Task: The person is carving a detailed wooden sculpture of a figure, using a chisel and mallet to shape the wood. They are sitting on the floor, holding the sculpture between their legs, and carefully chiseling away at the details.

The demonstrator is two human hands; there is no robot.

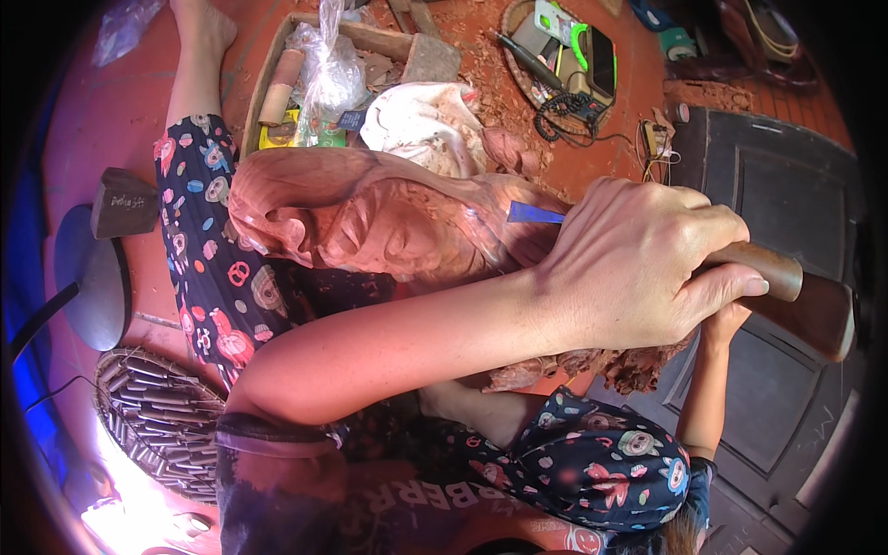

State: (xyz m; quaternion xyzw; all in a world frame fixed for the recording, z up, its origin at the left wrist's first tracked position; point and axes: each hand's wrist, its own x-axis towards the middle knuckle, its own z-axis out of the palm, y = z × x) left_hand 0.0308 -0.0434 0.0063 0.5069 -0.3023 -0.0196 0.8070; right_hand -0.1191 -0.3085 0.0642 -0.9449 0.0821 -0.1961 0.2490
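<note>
My left forearm crosses the view from the lower left. Its hand is closed round the wooden handle of a chisel, whose flat blue-looking blade points left over a carving. That reddish-brown wooden carving lies on its side between my legs, with a carved face and long smooth hair. Behind the left hand, my right hand grips a dark wooden mallet, its fingers partly covered. The mallet's rounded end sticks out to the right, beside the chisel handle's end. Where the two meet is hard to make out.
A wooden box holds plastic bags, and a white cloth lies against it. A round basket carries a phone and tools. Many chisels fill another basket near a lamp base. Dark panelled wood lies right.
</note>
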